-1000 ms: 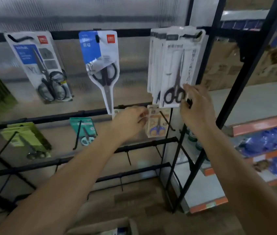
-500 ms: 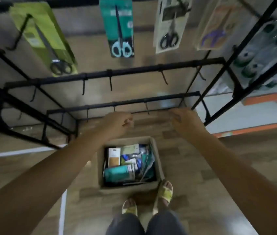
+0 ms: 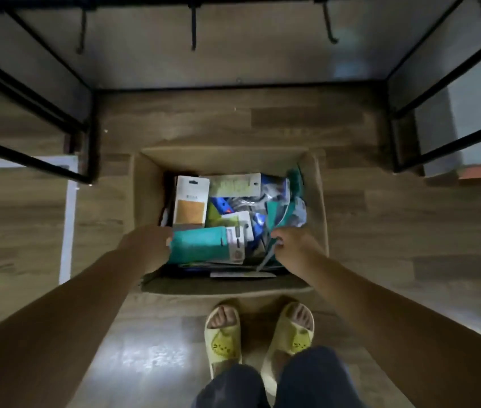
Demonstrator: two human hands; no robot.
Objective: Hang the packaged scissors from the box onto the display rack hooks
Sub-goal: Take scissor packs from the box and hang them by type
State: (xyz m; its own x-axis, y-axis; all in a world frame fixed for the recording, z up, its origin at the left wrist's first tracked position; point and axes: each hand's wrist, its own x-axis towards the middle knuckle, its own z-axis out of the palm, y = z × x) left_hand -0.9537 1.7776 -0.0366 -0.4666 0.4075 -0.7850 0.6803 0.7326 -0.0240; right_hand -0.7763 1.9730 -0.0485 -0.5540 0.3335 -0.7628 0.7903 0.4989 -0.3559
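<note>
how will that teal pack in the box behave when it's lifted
The teal pack looks flat and card-backed, so probably fairly stiff and light. It lies on a loose pile in the box, so neighbours may shift. The left hand touches its end.

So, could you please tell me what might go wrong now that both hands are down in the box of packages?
The packages lie jumbled and overlapping in the box, so lifting the teal pack that the left hand touches may drag its neighbours out. The right hand seems to pinch only a thin package edge, which could slip or bend. The rack hooks hang overhead, so rising quickly risks a bump.
</note>
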